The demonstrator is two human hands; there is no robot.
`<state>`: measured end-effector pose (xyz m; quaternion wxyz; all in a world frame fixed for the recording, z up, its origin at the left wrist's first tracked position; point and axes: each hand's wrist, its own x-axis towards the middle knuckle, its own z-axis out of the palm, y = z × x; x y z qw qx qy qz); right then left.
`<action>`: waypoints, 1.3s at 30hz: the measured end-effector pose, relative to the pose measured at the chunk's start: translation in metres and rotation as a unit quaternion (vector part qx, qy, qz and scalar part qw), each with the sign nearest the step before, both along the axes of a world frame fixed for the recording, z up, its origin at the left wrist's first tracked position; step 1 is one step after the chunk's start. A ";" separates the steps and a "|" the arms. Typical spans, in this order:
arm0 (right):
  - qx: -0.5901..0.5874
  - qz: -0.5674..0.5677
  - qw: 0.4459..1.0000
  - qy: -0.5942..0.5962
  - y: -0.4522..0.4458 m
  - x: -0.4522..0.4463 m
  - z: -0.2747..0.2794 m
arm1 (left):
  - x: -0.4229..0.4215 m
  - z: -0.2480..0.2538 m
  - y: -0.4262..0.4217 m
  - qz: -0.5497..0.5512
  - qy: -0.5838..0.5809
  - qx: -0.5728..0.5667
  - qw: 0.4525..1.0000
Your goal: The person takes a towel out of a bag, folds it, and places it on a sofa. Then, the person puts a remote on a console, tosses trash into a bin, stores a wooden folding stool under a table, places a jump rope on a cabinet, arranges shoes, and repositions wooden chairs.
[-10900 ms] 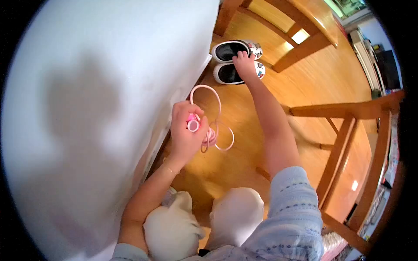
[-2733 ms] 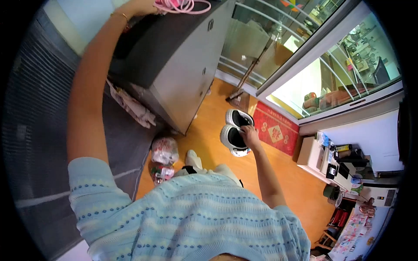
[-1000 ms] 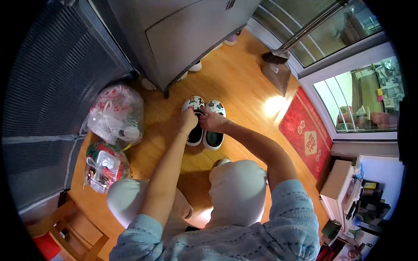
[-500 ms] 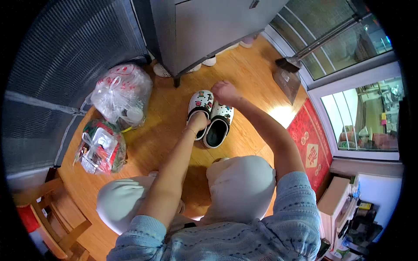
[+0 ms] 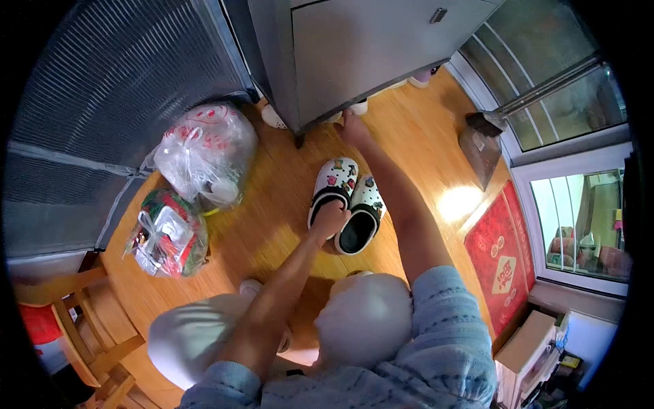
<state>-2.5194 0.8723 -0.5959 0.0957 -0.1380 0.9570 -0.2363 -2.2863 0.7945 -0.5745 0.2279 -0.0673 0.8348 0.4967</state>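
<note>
A pair of white clogs with black lining and colourful charms stands side by side on the wooden floor: the left clog (image 5: 334, 175) and the right clog (image 5: 361, 225). My left hand (image 5: 332, 218) is closed at the opening of the left clog, its fingers gripping the inner rim beside the right clog. Farther forward, my right hand (image 5: 351, 128) reaches to the lower edge of the grey cabinet (image 5: 354, 58), close to a white shoe (image 5: 359, 107) beneath it. The fingers of the right hand are small and partly hidden, so their grip is unclear.
Two tied plastic bags, a clear one with red print (image 5: 204, 153) and a darker one (image 5: 170, 235), sit at left. A wooden chair (image 5: 88, 334) is at lower left. Right are a dustpan (image 5: 481, 151), a broom (image 5: 485, 123) and a red mat (image 5: 501, 255).
My right hand has moved forward from above the clog toes to the cabinet's lower edge. My left hand stays at the clogs. The view has shifted slightly.
</note>
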 end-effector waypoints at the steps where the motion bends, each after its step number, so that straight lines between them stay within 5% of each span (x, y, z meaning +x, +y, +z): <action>1: -0.039 0.018 0.997 0.069 -0.002 -0.009 -0.012 | 0.003 -0.004 -0.001 -0.009 0.048 -0.013 0.999; 3: -0.115 0.019 0.982 0.147 -0.008 -0.016 -0.033 | 0.009 -0.008 -0.003 0.003 0.034 0.029 0.999; 7: -0.077 -0.026 0.986 0.147 -0.014 -0.020 -0.039 | 0.014 -0.004 -0.002 0.039 -0.017 0.097 0.994; 12: -0.173 -0.056 0.967 0.181 -0.004 0.000 -0.031 | 0.015 0.003 0.005 0.067 0.029 0.049 0.996; 15: -0.172 -0.151 0.970 0.085 0.014 0.012 -0.020 | 0.009 0.006 0.007 0.042 0.021 0.021 0.999; 22: -0.159 -0.305 0.927 0.148 0.043 0.038 -0.014 | 0.001 0.013 0.001 -0.041 -0.029 0.020 0.999; 24: -0.119 -0.323 0.931 0.118 0.044 0.038 -0.018 | 0.007 0.017 0.007 -0.044 0.055 -0.063 0.996; 28: -0.192 -0.217 0.952 0.099 0.046 0.024 -0.019 | 0.002 0.012 0.011 -0.073 0.074 -0.110 0.989; 29: -0.159 -0.204 0.959 0.119 0.045 0.020 -0.013 | 0.006 -0.005 0.016 -0.068 0.151 -0.140 0.976; 33: -0.013 -0.121 0.984 0.127 0.039 0.000 0.015 | 0.012 -0.005 0.019 -0.035 0.165 -0.143 0.975; 39: 0.012 -0.094 0.992 0.086 0.024 -0.022 0.001 | 0.006 0.007 0.016 0.043 0.154 -0.144 0.977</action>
